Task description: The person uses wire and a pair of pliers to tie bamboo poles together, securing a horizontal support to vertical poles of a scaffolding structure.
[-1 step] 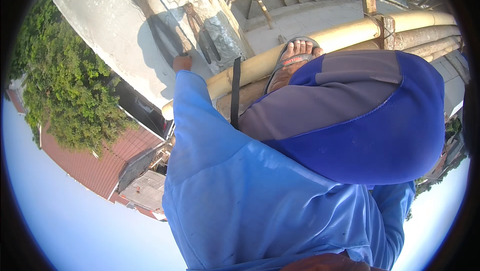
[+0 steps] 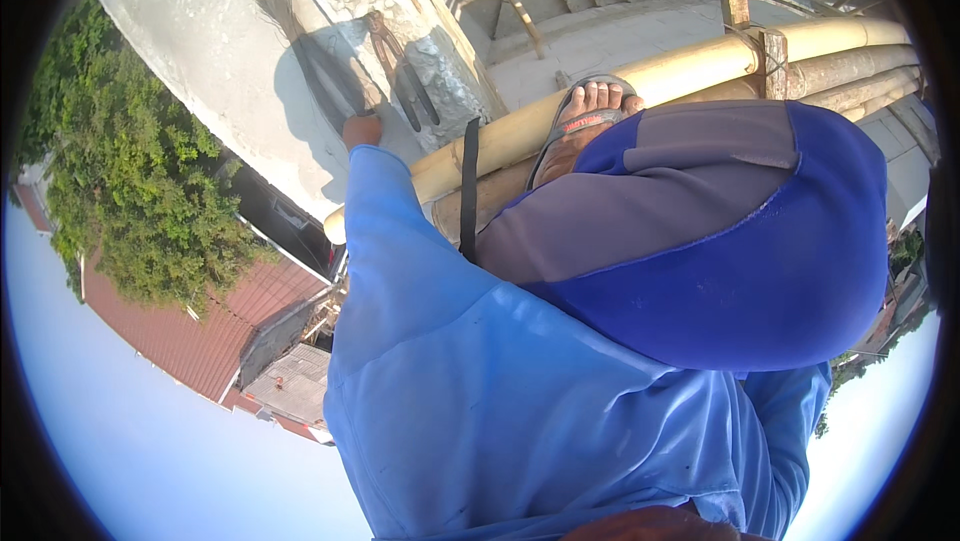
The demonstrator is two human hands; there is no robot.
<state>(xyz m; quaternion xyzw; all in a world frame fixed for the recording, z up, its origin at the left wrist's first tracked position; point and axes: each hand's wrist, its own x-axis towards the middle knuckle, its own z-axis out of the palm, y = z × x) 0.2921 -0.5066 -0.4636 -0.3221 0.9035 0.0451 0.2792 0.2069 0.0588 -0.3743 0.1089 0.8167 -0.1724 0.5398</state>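
I am observing the left hand (image 2: 362, 130) just beyond the thick yellow bamboo pole (image 2: 690, 66). It is apparently touching the pole-side end of a dark, thin-stranded wire bundle (image 2: 315, 62) lying on the pale grey concrete ledge (image 2: 200, 1); I cannot tell whether it is pinching. Beside it, rust-headed metal pincers (image 2: 385, 46) are pointing dark handles poleward. Caution: a sideways sweep risks knocking them; a loose grip, scattering strands. The grey-and-blue trousered knee (image 2: 700, 261), nearside of the pole, is apparently concealing the right hand, state undeterminable.

Outdoor building site (red roofs (image 2: 165, 321) beyond): bamboo poles (image 2: 690, 69), rough concrete ledge (image 2: 200, 21), pincers (image 2: 385, 45).
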